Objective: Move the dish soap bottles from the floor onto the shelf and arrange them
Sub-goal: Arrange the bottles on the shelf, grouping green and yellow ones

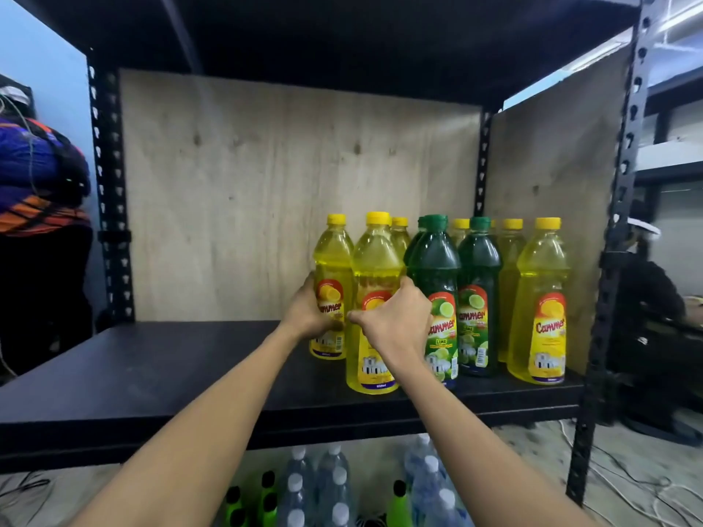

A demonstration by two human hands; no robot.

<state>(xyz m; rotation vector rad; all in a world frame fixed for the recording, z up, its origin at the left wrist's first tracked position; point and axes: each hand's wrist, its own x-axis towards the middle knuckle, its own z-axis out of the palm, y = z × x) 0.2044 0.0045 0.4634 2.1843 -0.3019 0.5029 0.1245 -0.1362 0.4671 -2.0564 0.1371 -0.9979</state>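
Note:
Several yellow and green dish soap bottles stand upright on the right half of the black shelf board (152,374). My left hand (306,311) grips the leftmost yellow bottle (331,260) around its label. My right hand (395,323) grips the front yellow bottle (374,268) beside it, fingers wrapped over its label. Both bottles rest on the shelf and touch each other. To their right stand two green lime bottles (435,275), (477,294) and a yellow bottle (542,298) at the far right, with more yellow bottles behind.
A plywood back panel (266,192) and side panel (551,176) close the shelf. Black slotted posts (110,192), (616,237) frame it. Clear water bottles (334,484) and green bottles (266,496) stand on the floor below. One person (38,207) stands left, another (646,298) right.

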